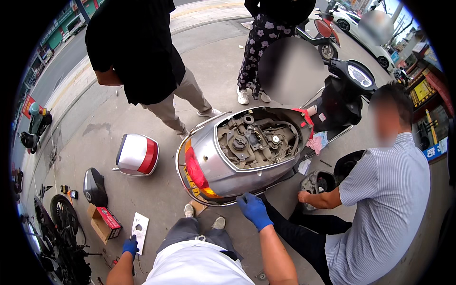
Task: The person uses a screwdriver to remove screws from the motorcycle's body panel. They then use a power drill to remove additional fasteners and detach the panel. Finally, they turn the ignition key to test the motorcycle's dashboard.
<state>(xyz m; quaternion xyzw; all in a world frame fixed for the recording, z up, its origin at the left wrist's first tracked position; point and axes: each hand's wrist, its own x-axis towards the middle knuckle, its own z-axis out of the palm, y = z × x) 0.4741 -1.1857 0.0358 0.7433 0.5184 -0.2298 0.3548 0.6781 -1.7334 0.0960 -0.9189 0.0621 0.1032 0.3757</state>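
A silver scooter (223,183) stands in front of me, its seat off and its dusty engine bay (254,140) exposed. My right hand (255,211), in a blue glove, is closed at the chrome rail (178,172) along the scooter's near rear side. Low on the left is my left hand (130,245), also blue-gloved, its fingers curled at the lower end of a white panel with a hole (140,222). Whether it grips the panel or something smaller cannot be made out. Behind the red tail light (195,168) sits a white and red top case (137,154).
A seated person (380,204) at right reaches into a grey scooter part (316,187). Two people stand beyond the scooter: one in a black top (137,52), one in flowered trousers (263,52). An open red box (105,223) and a dark motorcycle (61,237) are at left.
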